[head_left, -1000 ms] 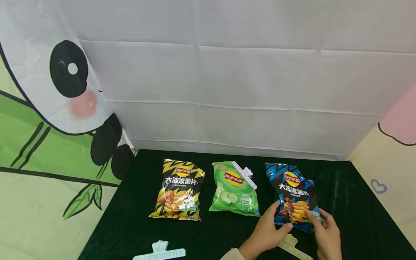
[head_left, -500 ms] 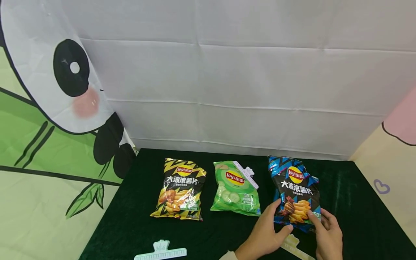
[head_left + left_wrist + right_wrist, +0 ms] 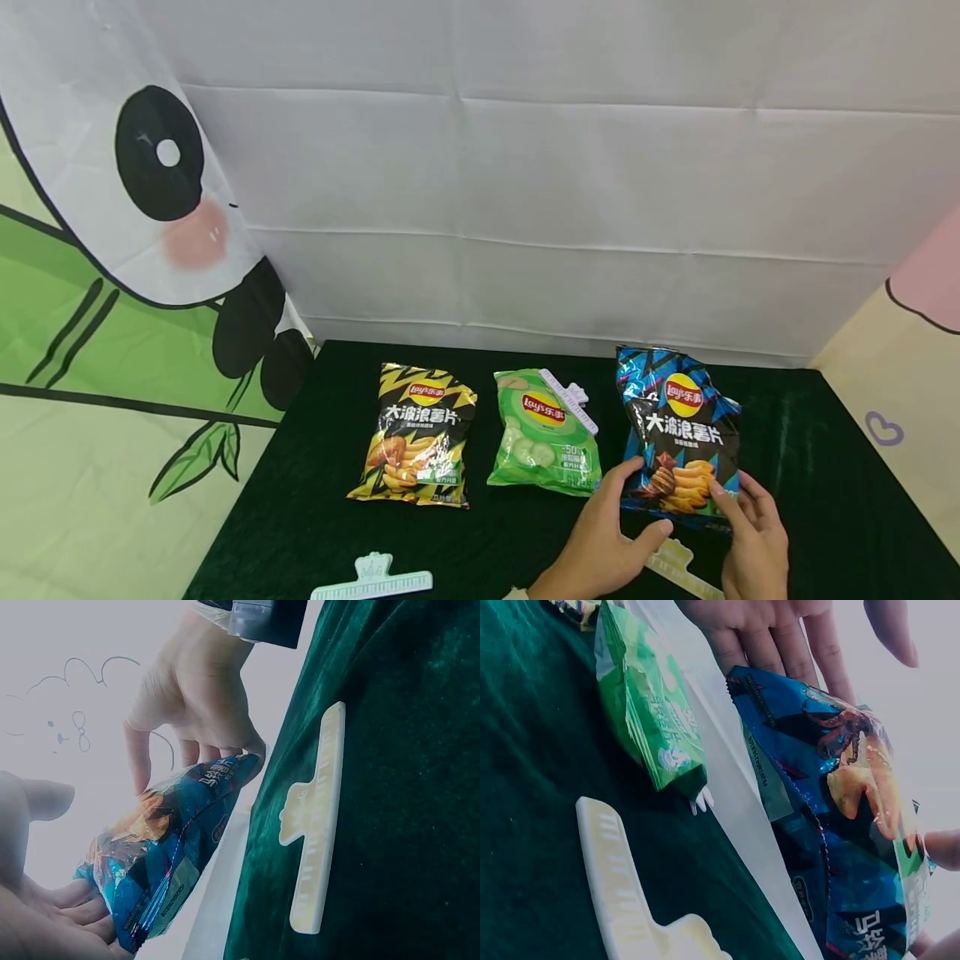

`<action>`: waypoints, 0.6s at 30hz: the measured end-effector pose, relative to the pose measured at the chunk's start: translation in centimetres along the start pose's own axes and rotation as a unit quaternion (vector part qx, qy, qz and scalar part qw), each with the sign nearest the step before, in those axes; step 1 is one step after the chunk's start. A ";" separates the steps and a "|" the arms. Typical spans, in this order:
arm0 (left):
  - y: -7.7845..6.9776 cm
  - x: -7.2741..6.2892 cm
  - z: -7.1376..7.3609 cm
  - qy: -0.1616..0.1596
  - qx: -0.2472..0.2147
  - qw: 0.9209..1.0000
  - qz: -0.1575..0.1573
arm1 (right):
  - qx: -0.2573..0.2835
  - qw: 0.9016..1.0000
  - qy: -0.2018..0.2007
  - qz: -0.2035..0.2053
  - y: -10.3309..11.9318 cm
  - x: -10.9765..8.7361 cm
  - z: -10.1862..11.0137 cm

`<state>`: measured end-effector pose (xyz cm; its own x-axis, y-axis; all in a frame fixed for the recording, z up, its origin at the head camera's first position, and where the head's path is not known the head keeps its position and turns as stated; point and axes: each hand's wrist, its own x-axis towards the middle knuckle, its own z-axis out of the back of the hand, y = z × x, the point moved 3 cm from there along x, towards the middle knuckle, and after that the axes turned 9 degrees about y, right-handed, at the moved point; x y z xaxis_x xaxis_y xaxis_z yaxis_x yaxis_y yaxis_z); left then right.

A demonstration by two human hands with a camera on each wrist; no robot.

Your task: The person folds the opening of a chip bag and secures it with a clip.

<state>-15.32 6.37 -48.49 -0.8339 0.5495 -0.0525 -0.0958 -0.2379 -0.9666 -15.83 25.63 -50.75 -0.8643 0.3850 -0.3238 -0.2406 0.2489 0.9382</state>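
A blue and black bag of potato chips [image 3: 684, 442] is held up off the table, tilted with its top away from me. My right hand [image 3: 756, 533] pinches its lower right edge, thumb on the printed front and fingers behind. At the lower left edge is my left hand [image 3: 603, 533]. Its fairly straight fingers support the back of the bag, while its thumb stands apart from it, as the right wrist view also shows. Under the bag, a pale yellow bag clip [image 3: 319, 817] lies on the green cloth, partly covered by my left hand in the head view.
A green chip bag [image 3: 543, 442] with a white clip [image 3: 570, 402] across its top right corner lies left of the hands. Farther left is a yellow and black chip bag [image 3: 416, 442]. A pale mint clip [image 3: 372, 579] lies near the front edge. White fabric [image 3: 525, 250] hangs behind the table.
The blue chip bag has been raised and its top tipped up and back, showing more of its front. Both hands have stayed at its lower edges and shifted only slightly.
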 end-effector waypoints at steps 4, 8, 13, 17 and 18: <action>0.2 -0.5 0.3 0.000 -0.027 1.000 0.010 | -0.007 1.000 0.015 -0.006 0.2 -0.4 -0.5; 0.4 -1.1 0.8 -0.003 -0.054 0.998 0.022 | -0.018 0.999 0.029 0.001 -0.1 -0.7 -1.1; 0.8 -2.1 1.7 -0.009 -0.055 0.997 0.049 | -0.035 0.998 0.042 0.015 -0.8 -1.1 -1.8; 1.2 -3.0 2.5 -0.008 -0.069 0.995 0.068 | -0.061 0.996 0.064 -0.016 -0.9 -1.8 -2.7; 1.3 -3.3 2.7 -0.009 -0.074 0.995 0.072 | -0.068 0.995 0.071 -0.021 -0.9 -2.0 -3.0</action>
<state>-14.15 2.08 -48.92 -0.8425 0.5039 -0.1906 0.1060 -0.1918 -0.9757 -15.20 22.00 -50.57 -0.9038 0.2451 -0.3508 -0.3263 0.1356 0.9355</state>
